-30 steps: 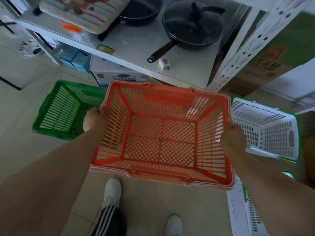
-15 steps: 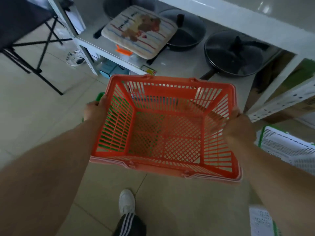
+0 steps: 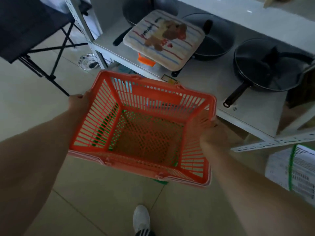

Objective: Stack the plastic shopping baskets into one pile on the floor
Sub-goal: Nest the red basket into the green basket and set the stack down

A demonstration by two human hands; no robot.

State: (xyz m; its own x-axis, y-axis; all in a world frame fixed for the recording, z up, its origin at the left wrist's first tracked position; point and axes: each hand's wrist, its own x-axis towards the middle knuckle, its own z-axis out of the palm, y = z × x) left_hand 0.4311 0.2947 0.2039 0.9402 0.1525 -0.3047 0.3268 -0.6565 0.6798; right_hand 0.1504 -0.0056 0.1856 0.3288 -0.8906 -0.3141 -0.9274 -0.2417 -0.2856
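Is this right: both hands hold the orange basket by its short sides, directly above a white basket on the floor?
Not quite. The head view shows green plastic through the mesh, so the basket below is the green basket, not a white one. The rest stands: left hand and right hand hold the orange basket by its short sides.

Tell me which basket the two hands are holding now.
The orange basket. The green basket shows only through its slats, underneath; the white basket lies apart at the right.

- A shop or stockroom, it seems: white metal shelving (image 3: 242, 116) displays lidded pans (image 3: 265, 68) and a cushion (image 3: 163, 40).
- A price tag (image 3: 169, 79) sits on the shelf edge.
- Plastic shopping baskets (image 3: 144, 126) over a tiled floor (image 3: 85, 201).
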